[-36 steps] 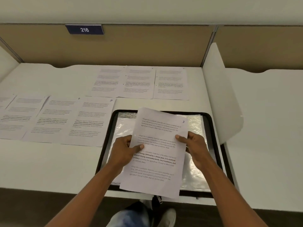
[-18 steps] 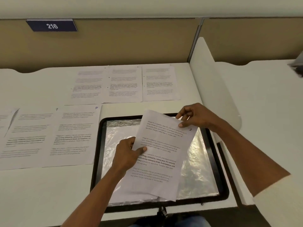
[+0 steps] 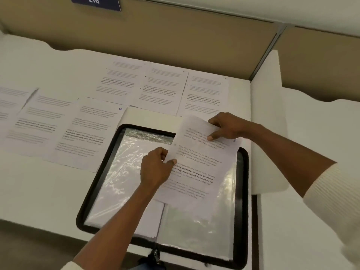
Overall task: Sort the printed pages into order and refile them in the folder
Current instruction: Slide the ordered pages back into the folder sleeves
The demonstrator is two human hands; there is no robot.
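Note:
A black-edged folder (image 3: 91, 191) with shiny clear sleeves lies open at the desk's front edge. Over its right half I hold a printed page (image 3: 196, 172), numbered 3 in its top right corner and tilted to the right. My left hand (image 3: 155, 168) pinches the page's left edge. My right hand (image 3: 226, 126) grips its top edge, the thumb on the print. Another sheet (image 3: 153, 219) lies in the folder beneath the held page. Three printed pages (image 3: 161, 86) lie in a row at the back of the desk. More pages (image 3: 64, 129), one marked 10, lie left of the folder.
A white divider panel (image 3: 266, 121) stands upright just right of the folder, with another desk surface (image 3: 303, 221) beyond it. A tan partition wall (image 3: 175, 32) with a blue 216 plate (image 3: 95, 1) closes off the back. The folder's zip pull (image 3: 154, 254) hangs over the front edge.
My right hand has gone from the page's right edge up to its top edge. The page has swung to the right over the folder. The camera has shifted and tilted.

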